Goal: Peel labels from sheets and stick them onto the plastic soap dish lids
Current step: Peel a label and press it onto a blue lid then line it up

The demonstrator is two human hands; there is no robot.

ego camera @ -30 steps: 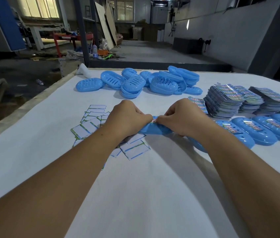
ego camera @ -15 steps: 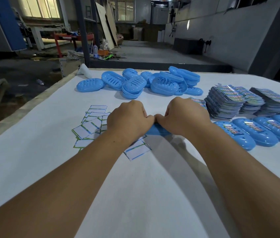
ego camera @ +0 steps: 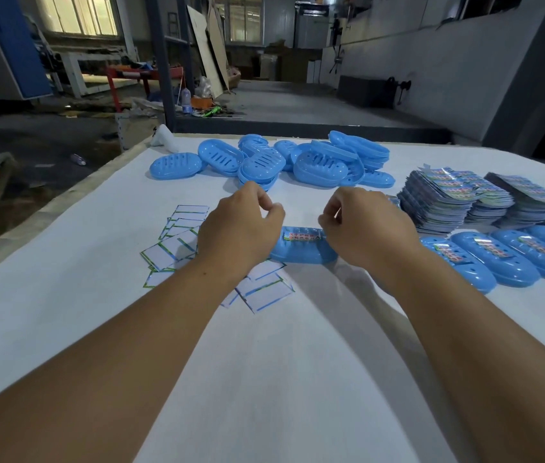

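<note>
A white-covered counter (ego camera: 64, 312) carries everything. At its far edge lies a loose heap of blue slotted dishes (ego camera: 274, 160). Stacks of printed label sheets (ego camera: 464, 202) stand to the right, with a row of labelled blue lids (ego camera: 498, 255) before them. One labelled lid (ego camera: 301, 245) lies mid-counter, beside scattered white backing papers (ego camera: 177, 242).

We see a blue oval lid (ego camera: 303, 250) lying dome-up on the white table, a colourful label (ego camera: 302, 235) stuck flat on its top.
</note>
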